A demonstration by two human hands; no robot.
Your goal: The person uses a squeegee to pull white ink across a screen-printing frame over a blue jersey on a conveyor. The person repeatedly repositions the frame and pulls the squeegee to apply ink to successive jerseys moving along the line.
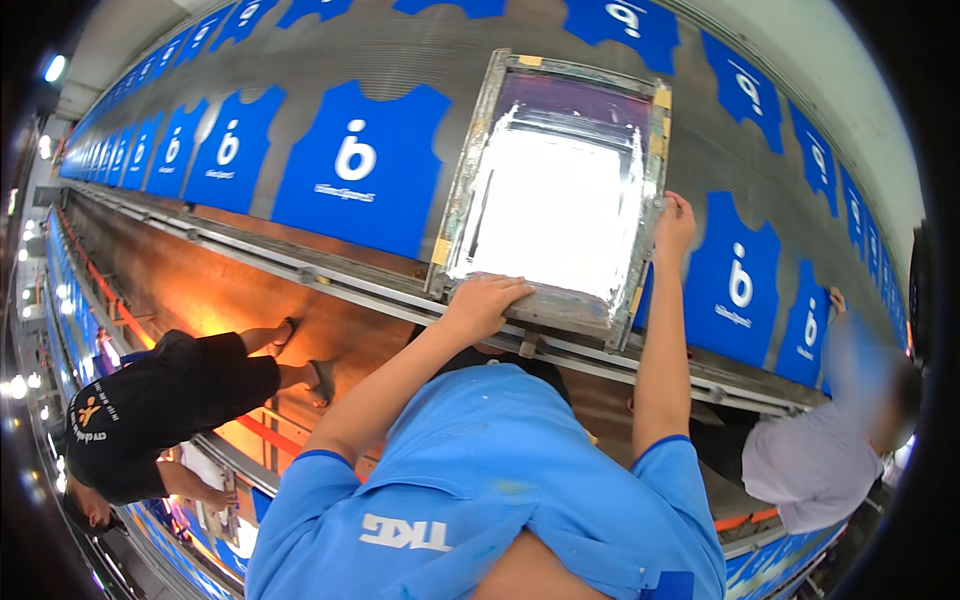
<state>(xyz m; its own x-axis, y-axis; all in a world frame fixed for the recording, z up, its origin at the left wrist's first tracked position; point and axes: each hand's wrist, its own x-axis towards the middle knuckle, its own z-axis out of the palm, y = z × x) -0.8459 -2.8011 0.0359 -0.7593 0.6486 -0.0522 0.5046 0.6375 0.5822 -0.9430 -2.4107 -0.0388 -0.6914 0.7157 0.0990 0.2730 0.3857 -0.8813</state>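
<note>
Light-blue shirt [440,440], one, worn by me, fills the near foreground; from its sleeves my two forearms extend to one rectangular screen frame [560,215], which lies on the long grey surface [460,60] directly ahead of me. Relative to my hands, the frame extends forward from the left and lies to the left of the right. My left hand [487,305] rests on the near rail, fingers together and laid across it; I cannot tell whether it grips beneath. My right hand [677,222] is closed, narrow, on the right-hand rail. Within the frame, one white layer [560,210] covers most of the mesh, below one purple strip [575,100] at the far end.

Blue fabric pieces [400,215] with white emblems lie in two rows; in the near row, two show clearly right of the frame, while those at left dwindle until too small to count. Two other people are present: one in a black shirt [130,430] at left, one in a pale shirt [805,465] at right.
</note>
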